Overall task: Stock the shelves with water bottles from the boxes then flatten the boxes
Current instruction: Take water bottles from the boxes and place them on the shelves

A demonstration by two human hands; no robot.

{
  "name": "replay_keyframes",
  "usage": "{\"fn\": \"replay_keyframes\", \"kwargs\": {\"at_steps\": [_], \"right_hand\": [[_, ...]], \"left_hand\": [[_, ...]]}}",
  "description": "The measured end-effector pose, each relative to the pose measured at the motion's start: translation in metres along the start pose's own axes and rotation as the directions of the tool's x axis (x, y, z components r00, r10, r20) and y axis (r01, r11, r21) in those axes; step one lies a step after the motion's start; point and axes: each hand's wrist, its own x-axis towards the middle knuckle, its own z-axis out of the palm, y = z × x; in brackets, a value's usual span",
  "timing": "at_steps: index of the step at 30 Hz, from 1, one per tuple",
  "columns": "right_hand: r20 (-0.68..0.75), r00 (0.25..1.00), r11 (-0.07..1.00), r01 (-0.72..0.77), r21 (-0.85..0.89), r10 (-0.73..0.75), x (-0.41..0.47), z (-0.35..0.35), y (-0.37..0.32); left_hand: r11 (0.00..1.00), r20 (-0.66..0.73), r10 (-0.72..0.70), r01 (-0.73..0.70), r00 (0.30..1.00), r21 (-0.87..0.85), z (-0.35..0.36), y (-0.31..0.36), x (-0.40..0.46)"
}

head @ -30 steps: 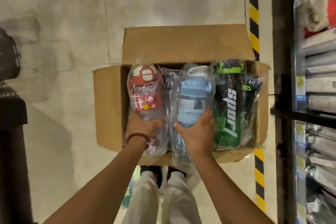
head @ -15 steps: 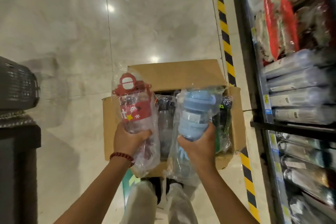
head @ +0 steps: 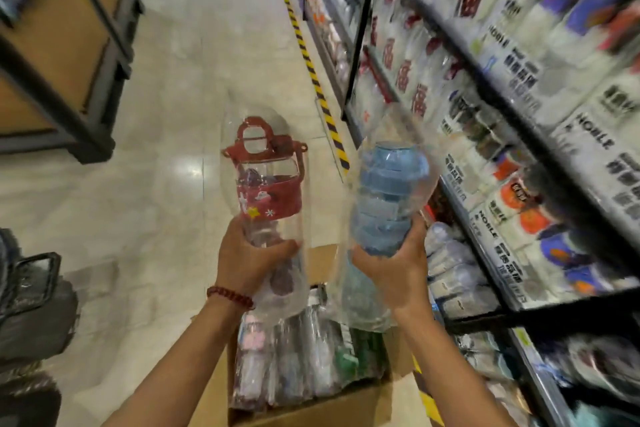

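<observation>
Left hand (head: 247, 262): grips red bottle (head: 268, 180), bagged. Right hand (head: 393, 269): grips blue bottle (head: 389, 198), bagged. Both bottles now lifted clear of the box (head: 311, 402) at 6 o'clock, swung toward shelves (head: 502, 163) at 3 o'clock. Shelving likely next; box part-full.

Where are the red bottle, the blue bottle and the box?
red bottle (head: 268, 196): head view, on its red printed band below the lid.
blue bottle (head: 384, 204): head view, on the blue body inside the clear wrap.
box (head: 311, 409): head view, on the near cardboard wall.
</observation>
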Motion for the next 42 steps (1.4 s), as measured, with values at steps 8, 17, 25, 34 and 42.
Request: {"fn": "replay_keyframes", "kwargs": {"at_steps": [8, 17, 25, 34, 42], "right_hand": [[-0.199, 0.949, 0.968, 0.250, 0.006, -0.244, -0.022, -0.089, -0.130], [-0.526, 0.777, 0.937, 0.315, -0.152, -0.347, -0.101, -0.191, -0.191], [-0.730, 0.593, 0.940, 0.188, -0.285, -0.340, -0.199, -0.244, -0.190], [-0.865, 0.375, 0.942, 0.095, -0.322, -0.334, -0.302, -0.324, -0.183], [-0.881, 0.270, 0.921, 0.095, -0.378, -0.390, -0.324, -0.423, -0.161]], "left_hand": [[0.952, 0.134, 0.297, -0.282, 0.945, -0.122, 0.013, 0.160, -0.033], [0.862, 0.440, 0.506, -0.415, 0.742, -0.292, 0.065, 0.261, -0.101], [0.801, 0.621, 0.581, -0.504, 0.527, -0.322, 0.110, 0.258, -0.168], [0.756, 0.712, 0.635, -0.431, 0.301, -0.492, 0.174, 0.270, -0.285], [0.741, 0.702, 0.668, -0.310, 0.247, -0.595, 0.258, 0.294, -0.341]]}}
